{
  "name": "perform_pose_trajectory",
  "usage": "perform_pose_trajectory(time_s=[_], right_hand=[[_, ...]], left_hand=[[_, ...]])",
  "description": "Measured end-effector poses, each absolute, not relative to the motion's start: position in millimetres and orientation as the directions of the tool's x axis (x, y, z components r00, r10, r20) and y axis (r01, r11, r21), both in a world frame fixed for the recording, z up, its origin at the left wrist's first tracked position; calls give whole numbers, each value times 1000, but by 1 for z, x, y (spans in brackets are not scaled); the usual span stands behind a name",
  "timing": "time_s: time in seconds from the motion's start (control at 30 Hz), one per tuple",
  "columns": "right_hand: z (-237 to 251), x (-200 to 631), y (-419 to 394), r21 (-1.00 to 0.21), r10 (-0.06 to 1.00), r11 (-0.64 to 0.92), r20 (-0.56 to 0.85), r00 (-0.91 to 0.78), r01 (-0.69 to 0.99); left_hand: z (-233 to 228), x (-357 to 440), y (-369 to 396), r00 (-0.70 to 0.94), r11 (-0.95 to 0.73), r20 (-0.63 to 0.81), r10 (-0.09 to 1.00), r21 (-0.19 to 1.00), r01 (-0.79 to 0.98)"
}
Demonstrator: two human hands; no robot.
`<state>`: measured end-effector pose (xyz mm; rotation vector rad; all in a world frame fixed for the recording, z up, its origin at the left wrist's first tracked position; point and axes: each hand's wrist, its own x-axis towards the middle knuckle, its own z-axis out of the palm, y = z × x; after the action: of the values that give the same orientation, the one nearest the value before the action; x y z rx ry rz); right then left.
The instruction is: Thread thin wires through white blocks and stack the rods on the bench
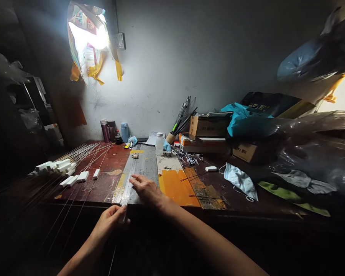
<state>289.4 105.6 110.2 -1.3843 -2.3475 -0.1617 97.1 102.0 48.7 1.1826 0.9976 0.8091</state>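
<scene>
A long metal ruler is laid along the grey strip at the front of the workbench, its near end reaching past the bench edge. That near end is pinched between the thumb and fingers of the left hand, just off the edge of the bench. The right hand is laid flat on the grey strip, palm down with the fingers spread, its fingertips touching the ruler's side; nothing is gripped by it.

Just beside the right hand an orange patch is seen on the bench top, with thin dark rods lying across it. To the left, many thin wires are fanned out over the red surface, and small white blocks are gathered among them. Further back, near the wall, a white bottle is stood upright, with a blue cup and two dark flasks well to its left. A holder of pens and rods is placed beside cardboard boxes. A face mask is laid on the right part of the bench, near dark plastic bags. A bright window covered with a taped bag is set in the wall above.
</scene>
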Motion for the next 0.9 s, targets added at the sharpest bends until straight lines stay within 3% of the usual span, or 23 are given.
perform_pose_trajectory(time_s=[0.2, 0.63, 0.77, 0.9], right_hand=[[93, 268, 114, -69, 816, 509, 354, -456, 858], [91, 257, 134, -106, 913, 340, 276, -301, 934], [97, 261, 131, -98, 893, 398, 270, -361, 912], [117, 275, 116, -94, 792, 580, 298, -533, 809]], left_hand=[[33, 97, 107, 322, 240, -235, 917, 970, 25], [28, 101, 116, 352, 243, -239, 905, 969, 34], [39, 103, 112, 353, 207, -204, 913, 978, 29], [61, 102, 102, 387, 137, -133, 912, 990, 17]])
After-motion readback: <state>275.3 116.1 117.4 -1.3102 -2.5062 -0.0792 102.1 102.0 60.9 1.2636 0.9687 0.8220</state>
